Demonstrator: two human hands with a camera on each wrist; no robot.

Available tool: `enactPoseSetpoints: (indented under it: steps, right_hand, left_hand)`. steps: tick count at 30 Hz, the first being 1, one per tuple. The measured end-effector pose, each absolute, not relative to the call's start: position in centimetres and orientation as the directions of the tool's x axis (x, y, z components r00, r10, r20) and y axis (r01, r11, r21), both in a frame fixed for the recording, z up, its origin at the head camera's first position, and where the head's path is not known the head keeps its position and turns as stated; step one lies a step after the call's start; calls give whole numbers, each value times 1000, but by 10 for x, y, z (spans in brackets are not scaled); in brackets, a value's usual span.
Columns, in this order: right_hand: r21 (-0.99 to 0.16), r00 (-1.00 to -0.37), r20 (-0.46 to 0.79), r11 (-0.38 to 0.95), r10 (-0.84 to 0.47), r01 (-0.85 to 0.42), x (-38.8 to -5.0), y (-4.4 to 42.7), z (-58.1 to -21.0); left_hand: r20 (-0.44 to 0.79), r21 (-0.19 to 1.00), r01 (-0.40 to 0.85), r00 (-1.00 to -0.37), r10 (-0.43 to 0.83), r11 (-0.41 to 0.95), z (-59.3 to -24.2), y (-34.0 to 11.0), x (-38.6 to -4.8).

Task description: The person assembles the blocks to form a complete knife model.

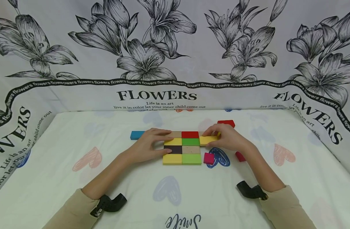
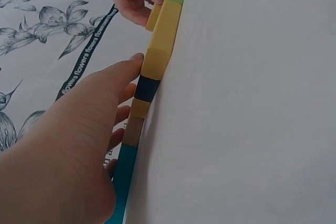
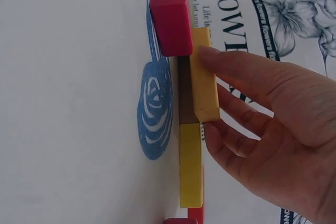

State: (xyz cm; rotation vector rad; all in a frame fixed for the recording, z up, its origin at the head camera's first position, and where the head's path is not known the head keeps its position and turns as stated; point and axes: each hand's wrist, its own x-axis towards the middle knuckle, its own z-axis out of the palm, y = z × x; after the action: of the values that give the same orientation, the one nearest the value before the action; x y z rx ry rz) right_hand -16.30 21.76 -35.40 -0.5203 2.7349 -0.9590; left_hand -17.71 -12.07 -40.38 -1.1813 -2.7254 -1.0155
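Note:
My right hand (image 1: 227, 138) pinches a yellow block (image 1: 207, 140) between thumb and fingers, at the right side of a flat grid of coloured blocks. In the right wrist view this yellow block (image 3: 205, 77) is raised beside a brown block (image 3: 186, 95). My left hand (image 1: 147, 144) rests along the grid's left side, fingers extended, with the thumb by a black block (image 1: 175, 149). The grid also holds a red block (image 1: 190, 135), a green block (image 1: 190, 142), a wooden block (image 1: 191, 149), a yellow block (image 1: 172, 159) and a light green block (image 1: 191, 159).
A blue block (image 1: 137, 135) lies left of the grid, partly behind the left hand. A magenta block (image 1: 209, 158) is at the grid's lower right; another red block (image 1: 240, 156) sits by the right wrist. Behind the right hand lies a red block (image 1: 227, 123). A heart-print cloth (image 1: 134, 187) covers the table.

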Motion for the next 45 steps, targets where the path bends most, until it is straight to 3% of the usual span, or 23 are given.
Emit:
enactPoseSetpoints:
  steps: [30, 45]
  right_hand:
    - [-629, -923, -46, 728, -383, -271, -165, 214, -363]
    - [-685, -930, -72, 695, -361, -217, -169, 234, -354]
  left_hand:
    - [238, 575, 646, -719, 653, 502, -402, -122, -179]
    - [232, 565, 649, -717, 657, 509, -401, -122, -178]
